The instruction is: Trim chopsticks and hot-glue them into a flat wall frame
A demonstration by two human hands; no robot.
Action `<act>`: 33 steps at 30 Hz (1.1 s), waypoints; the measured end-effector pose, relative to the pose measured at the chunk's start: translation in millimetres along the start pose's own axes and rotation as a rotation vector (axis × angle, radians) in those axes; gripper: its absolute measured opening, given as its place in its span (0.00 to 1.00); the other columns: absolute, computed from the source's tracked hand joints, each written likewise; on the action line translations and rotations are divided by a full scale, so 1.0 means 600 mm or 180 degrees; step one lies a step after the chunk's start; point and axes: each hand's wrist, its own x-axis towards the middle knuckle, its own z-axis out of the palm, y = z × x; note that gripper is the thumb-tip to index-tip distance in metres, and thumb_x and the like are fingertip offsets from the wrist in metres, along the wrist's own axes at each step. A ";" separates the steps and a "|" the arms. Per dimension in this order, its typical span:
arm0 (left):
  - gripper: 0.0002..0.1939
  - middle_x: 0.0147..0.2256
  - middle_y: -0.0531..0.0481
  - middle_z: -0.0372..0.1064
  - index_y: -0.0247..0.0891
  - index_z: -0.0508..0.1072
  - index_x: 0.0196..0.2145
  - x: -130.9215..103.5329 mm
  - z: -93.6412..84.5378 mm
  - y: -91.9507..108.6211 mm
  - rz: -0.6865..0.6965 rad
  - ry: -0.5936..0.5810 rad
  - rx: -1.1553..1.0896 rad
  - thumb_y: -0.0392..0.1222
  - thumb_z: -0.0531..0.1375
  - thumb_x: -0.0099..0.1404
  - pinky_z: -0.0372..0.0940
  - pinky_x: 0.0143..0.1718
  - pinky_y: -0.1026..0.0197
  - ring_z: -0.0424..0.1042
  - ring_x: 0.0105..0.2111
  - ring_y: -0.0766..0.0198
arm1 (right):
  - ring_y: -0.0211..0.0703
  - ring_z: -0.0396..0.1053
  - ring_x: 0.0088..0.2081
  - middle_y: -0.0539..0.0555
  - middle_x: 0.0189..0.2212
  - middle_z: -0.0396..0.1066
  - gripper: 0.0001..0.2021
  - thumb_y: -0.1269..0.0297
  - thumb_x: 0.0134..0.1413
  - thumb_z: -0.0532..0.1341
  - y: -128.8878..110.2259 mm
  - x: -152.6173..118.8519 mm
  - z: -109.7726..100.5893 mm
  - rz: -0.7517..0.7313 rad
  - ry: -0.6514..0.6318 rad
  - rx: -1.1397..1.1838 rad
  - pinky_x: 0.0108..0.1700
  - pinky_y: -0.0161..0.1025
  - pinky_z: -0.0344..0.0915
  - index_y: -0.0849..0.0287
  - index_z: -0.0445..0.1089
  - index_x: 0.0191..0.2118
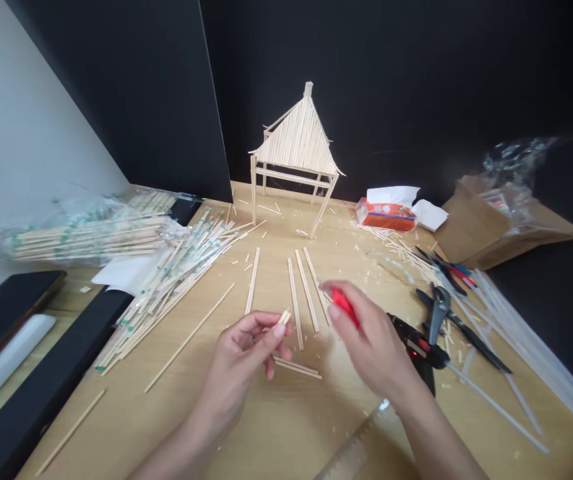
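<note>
Pinched in my left hand (253, 347) is a small bundle of short wooden stick pieces (285, 317), its ends pointing up. My right hand (371, 333) is closed around a small red tool (345, 307), whose greyish tip points left; blur hides its exact kind. The hands are apart, above the middle of the table. Pairs of wooden sticks (307, 290) lie just beyond them, and another pair (299, 368) lies beneath my left fingers. Further back stands a model pavilion of sticks (301, 143), with a pitched roof on thin legs.
Wrapped chopsticks (166, 287) are heaped at left. A glue gun (421, 353) lies beside my right forearm, near pliers (439, 313) and clear glue sticks (521, 353). A ruler (351, 450) lies in front. A tissue pack (386, 213) and a paper bag (496, 227) stand back right.
</note>
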 end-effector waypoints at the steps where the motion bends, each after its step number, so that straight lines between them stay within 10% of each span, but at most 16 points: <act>1: 0.09 0.30 0.51 0.71 0.39 0.73 0.33 0.000 0.001 0.000 0.0019 0.0070 -0.0025 0.46 0.65 0.57 0.57 0.17 0.71 0.69 0.23 0.70 | 0.44 0.69 0.35 0.54 0.37 0.70 0.13 0.59 0.60 0.52 -0.008 -0.024 -0.001 -0.0093 -0.0148 -0.0012 0.35 0.36 0.62 0.52 0.65 0.48; 6: 0.11 0.25 0.53 0.68 0.40 0.72 0.34 -0.004 0.006 -0.003 -0.0060 0.0170 -0.0097 0.46 0.65 0.56 0.54 0.14 0.72 0.65 0.20 0.72 | 0.47 0.68 0.34 0.57 0.36 0.69 0.17 0.56 0.60 0.52 0.000 -0.087 0.030 -0.0455 0.0149 -0.0515 0.32 0.38 0.61 0.56 0.65 0.51; 33: 0.12 0.21 0.55 0.67 0.35 0.70 0.34 -0.004 0.014 -0.008 0.0048 0.0203 0.0466 0.46 0.64 0.56 0.57 0.18 0.72 0.62 0.19 0.72 | 0.43 0.65 0.31 0.53 0.29 0.70 0.21 0.53 0.61 0.53 0.025 -0.086 0.055 -0.0605 0.0423 -0.1122 0.32 0.38 0.52 0.58 0.65 0.54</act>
